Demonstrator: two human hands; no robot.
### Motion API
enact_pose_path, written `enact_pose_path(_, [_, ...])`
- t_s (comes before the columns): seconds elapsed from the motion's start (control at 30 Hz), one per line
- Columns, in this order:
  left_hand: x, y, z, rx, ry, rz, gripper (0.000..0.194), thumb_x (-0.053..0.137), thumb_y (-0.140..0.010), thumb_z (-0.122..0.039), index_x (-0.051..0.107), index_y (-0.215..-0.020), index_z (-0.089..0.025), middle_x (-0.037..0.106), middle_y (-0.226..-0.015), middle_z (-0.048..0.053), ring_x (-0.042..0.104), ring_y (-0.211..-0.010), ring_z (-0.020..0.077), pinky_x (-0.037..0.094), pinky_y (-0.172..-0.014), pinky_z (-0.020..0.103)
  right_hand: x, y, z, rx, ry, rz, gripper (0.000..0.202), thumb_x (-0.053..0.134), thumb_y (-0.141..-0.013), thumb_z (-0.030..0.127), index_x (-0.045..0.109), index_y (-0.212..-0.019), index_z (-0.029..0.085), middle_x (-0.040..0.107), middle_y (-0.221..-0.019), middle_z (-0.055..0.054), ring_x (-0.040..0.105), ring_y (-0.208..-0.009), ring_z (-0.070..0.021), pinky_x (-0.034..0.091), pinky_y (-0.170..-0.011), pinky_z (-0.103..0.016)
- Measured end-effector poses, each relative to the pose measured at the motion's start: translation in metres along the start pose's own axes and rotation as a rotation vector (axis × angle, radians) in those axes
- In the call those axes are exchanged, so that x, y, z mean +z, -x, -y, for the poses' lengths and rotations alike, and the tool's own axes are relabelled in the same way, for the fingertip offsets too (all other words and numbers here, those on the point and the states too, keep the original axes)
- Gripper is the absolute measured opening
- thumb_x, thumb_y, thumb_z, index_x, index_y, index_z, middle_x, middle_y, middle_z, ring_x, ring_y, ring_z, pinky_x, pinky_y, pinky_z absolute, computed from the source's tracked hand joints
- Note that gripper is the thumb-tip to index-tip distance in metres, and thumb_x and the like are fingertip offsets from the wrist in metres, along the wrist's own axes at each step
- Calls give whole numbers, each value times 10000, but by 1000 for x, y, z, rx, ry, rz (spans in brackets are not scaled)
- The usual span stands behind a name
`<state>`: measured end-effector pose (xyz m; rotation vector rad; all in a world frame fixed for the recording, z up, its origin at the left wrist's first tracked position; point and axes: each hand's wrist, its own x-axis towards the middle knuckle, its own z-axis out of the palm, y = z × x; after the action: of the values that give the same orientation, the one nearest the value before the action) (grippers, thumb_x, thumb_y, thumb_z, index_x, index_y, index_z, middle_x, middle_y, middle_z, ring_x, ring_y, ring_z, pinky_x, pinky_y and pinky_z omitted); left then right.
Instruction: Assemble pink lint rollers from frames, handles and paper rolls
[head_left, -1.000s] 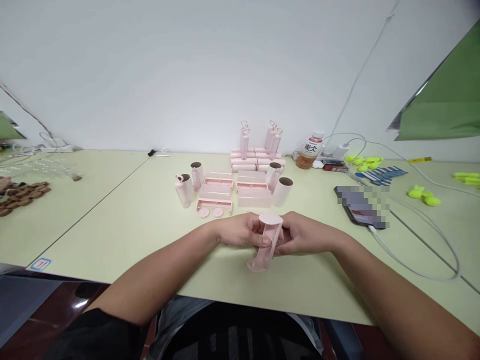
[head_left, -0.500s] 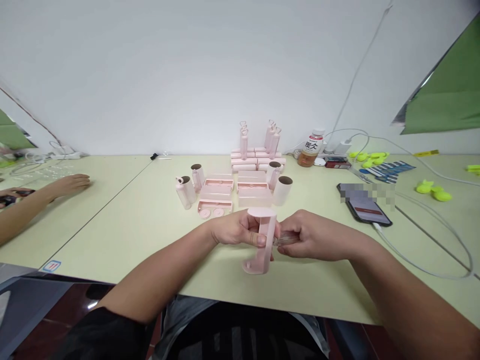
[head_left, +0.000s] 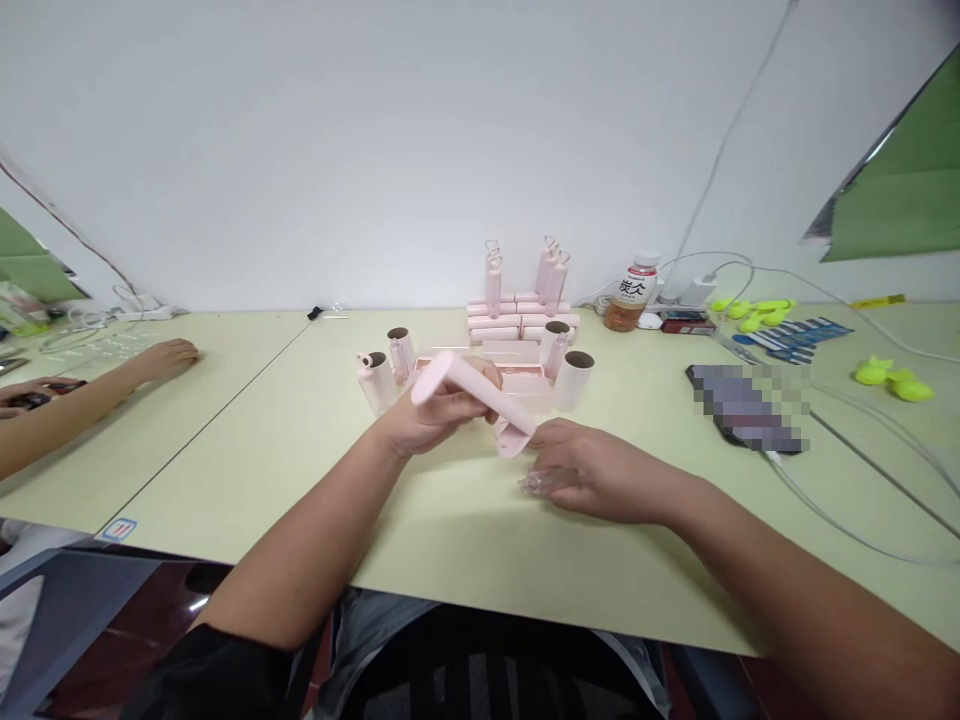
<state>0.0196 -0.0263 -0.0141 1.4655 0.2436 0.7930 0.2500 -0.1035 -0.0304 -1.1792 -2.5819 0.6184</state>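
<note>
Left hand [head_left: 420,425] held a pink part [head_left: 486,390]
Right hand [head_left: 600,470] held a clear bit [head_left: 534,484]; the 8 o'clock sticker [head_left: 120,530] said "11".

White wall [head_left: 315,150], pale yellow-green table [head_left: 247,420], dark red floor [head_left: 112,640]

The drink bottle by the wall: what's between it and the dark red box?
In the head view, a small white rounded object lies between the drink bottle and red box.
</note>
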Motion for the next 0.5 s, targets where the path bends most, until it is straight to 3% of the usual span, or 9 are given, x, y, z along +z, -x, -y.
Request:
enact_pose_path(0.1, [1, -3, -12, -37, -222, -79, 290, 682, -813, -441, 622, -870, -163, 634, -919, 69, 624, -833, 174, 501, -694, 292, 14, -9, 2, -102, 51, 11, 90, 613, -817, 217, 702, -824, 200, 636, -1196, -107, 543, -1132, -278, 452, -927, -397])
enact_pose_path(0.27, [12, -20, -19, -161, -888, -155, 245, 521, -907, -393, 571, -800, -178, 586, -708, -2, 551, -620, 124, 415, -562, 248, 28, -13, 1, -64, 126, 69, 209, 589, -879, 341, 689, -948, 171, 549, -1359, -170, 418, -1331, -360, 397, -1034, -482])
enact_pose_path(0.4, [26, -43, -10, -164, -1522, -46, 229, 462, -908, -295, 589, -757, -178, 628, -704, 30, 581, -637, 175, 392, -567, 283, 32, -12, 3, -29, 145, 106, 282, 582, -887, 350, 676, -1051, 141, 447, -1477, -213, 286, -1436, -391, 350, -1090, -514])
enact_pose_path(0.5, [31, -58, 2, -207, -1769, 136, 217, 459, -907, -257, 639, -823, -169, 678, -796, 77, 632, -711, 218, 421, -608, 309, 34, -12, 4, -46, 157, 99, 300, 616, -867, 311, 671, -1086, 113, 408, -1508, -228, 297, -1443, -364, 315, -1130, -496])
